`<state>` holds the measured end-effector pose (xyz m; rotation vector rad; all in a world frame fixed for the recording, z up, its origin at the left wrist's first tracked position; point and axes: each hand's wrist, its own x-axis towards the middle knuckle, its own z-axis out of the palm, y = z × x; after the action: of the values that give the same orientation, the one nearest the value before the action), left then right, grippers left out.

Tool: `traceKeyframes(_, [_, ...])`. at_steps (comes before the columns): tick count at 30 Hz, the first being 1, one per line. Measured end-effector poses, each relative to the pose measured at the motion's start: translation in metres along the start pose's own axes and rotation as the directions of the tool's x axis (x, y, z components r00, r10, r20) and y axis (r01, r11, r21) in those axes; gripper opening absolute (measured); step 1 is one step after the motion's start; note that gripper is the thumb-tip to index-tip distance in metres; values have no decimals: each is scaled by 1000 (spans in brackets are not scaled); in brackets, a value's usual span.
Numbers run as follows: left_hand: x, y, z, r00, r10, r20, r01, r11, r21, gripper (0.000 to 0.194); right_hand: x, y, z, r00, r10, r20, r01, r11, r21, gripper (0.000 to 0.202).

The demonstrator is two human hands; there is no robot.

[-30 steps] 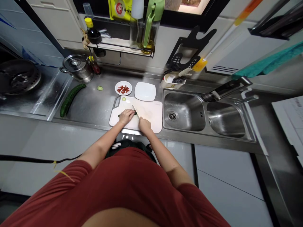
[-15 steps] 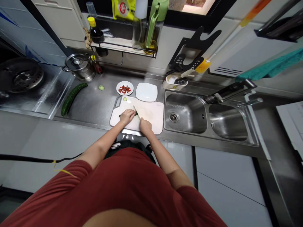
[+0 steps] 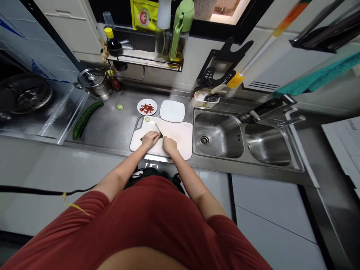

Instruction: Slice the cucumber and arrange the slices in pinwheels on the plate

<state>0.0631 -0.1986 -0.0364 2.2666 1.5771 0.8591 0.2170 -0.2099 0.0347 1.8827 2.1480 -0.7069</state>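
On the white cutting board (image 3: 180, 140), my left hand (image 3: 150, 139) is closed over a piece of cucumber (image 3: 161, 135), pressing it flat. Much of the piece is hidden under the fingers; dark green ends show on either side. My right hand (image 3: 170, 144) grips a knife (image 3: 158, 128) by its handle, the blade slanting up and left beside the fingers of my left hand, at the cucumber. A pale cucumber slice (image 3: 147, 119) lies near the top of the board. Another slice (image 3: 120, 107) rests on the steel counter.
A whole cucumber (image 3: 86, 119) lies at the left, below a lidded steel pot (image 3: 94, 83). Behind the board stand a plate of chopped red pieces (image 3: 147, 107) and a white square plate (image 3: 172, 111). A double sink (image 3: 219, 150) adjoins the board's right side.
My right hand and the knife have shifted slightly left and up, closer to my left hand. The head view has turned a little. My left hand keeps its hold on the cucumber.
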Motion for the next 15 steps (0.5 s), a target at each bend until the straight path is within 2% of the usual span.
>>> traceKeyframes(6, [1,3,-2,1000,-17,12,17,1000,-7,26,-15,7,4,1000,13,3,-13,1000,-15,31])
traceKeyframes(15, [2,4,-4,999,-41,32,41,999,-24,27,-45,32,18,998,37,51,-36,999,-31,27])
